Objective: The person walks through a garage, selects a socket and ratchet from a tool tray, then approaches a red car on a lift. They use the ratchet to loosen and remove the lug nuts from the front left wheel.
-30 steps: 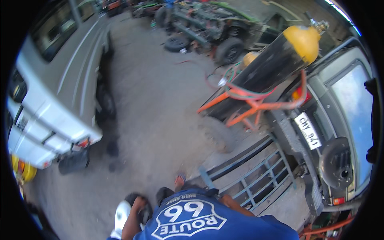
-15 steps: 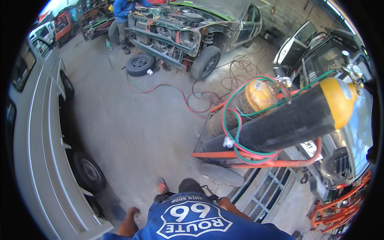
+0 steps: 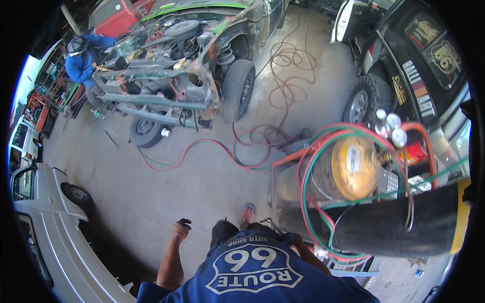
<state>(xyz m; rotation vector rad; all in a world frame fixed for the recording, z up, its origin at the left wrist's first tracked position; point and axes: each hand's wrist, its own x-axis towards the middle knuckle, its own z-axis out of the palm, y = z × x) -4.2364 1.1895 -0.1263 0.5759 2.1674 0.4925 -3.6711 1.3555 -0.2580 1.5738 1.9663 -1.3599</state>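
My left hand hangs out at my left side over the concrete floor, away from any object. Its fingers look dark and loosely apart, and I see nothing held in them. Most of my right hand is hidden by my blue shirt, near my right hip. A thin bent metal tool sticks out ahead of it, seemingly from its grip; the tool's kind is unclear. Close by on the right stand two gas cylinders, one with a yellow top and one black, wound with red and green hoses.
An orange cart frame carries the cylinders. Hoses snake across the floor. Ahead is a stripped car with a loose wheel; a person in blue leans over it. A silver van stands left, a dark vehicle right.
The view has shifted forward, so the stripped car looks nearer and the cylinders sit lower at right. My left hand has swung forward. The person at the car now shows more fully.
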